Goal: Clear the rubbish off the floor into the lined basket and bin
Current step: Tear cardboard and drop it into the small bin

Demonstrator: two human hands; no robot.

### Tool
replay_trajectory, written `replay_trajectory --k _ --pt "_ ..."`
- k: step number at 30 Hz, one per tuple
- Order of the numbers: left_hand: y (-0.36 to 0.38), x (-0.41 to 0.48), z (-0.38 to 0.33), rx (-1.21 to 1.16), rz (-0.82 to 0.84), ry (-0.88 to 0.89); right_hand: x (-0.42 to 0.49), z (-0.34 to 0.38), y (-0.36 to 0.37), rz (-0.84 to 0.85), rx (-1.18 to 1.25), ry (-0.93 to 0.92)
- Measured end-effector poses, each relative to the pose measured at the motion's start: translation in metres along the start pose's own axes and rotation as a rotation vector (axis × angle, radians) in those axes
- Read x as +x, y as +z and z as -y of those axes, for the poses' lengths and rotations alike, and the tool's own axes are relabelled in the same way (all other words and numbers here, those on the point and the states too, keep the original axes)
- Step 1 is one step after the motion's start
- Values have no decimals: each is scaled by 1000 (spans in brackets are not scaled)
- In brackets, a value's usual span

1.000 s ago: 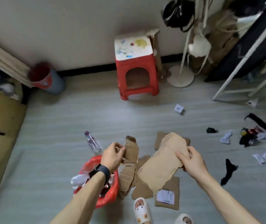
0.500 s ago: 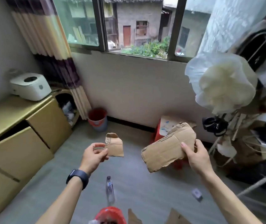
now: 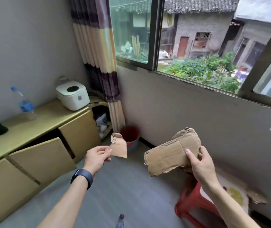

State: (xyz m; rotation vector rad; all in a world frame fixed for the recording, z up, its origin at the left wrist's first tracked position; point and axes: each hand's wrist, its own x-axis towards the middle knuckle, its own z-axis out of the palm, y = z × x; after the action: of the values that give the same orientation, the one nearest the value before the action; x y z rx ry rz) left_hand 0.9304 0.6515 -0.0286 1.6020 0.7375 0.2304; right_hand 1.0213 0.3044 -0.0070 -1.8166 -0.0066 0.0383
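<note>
My left hand (image 3: 96, 156) pinches a small torn cardboard scrap (image 3: 119, 148) by its edge, held up at chest height. A larger torn cardboard piece (image 3: 172, 154) is gripped at its right end by my right hand (image 3: 200, 163). Both pieces hang in the air above the grey floor. Behind the small scrap, a bin with a red liner (image 3: 129, 134) stands on the floor in the corner under the curtain. The tip of a plastic bottle (image 3: 120, 222) lies on the floor at the bottom edge.
A low yellow cabinet (image 3: 37, 145) with an ajar door runs along the left wall, carrying a white rice cooker (image 3: 73, 95) and a water bottle (image 3: 25, 105). A red plastic stool (image 3: 195, 201) stands under my right arm. A window fills the wall ahead.
My view has swung up from the littered floor to the room corner. Both hands lifted their cardboard pieces off the pile, and the bin in the corner now looks closer.
</note>
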Motion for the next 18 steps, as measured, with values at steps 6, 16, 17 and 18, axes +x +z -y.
replay_trajectory --k 6,16,17,18 --pt "4 90 -19 5 -149 -42 130 12 65 122 -37 4" --pt "14 313 -14 160 -132 -223 317 -18 214 94 -264 56" --pt "15 334 -19 184 -126 -229 331 -19 229 73 -285 54" --pt "16 344 -23 207 -126 -223 336 -18 237 68 -303 43"
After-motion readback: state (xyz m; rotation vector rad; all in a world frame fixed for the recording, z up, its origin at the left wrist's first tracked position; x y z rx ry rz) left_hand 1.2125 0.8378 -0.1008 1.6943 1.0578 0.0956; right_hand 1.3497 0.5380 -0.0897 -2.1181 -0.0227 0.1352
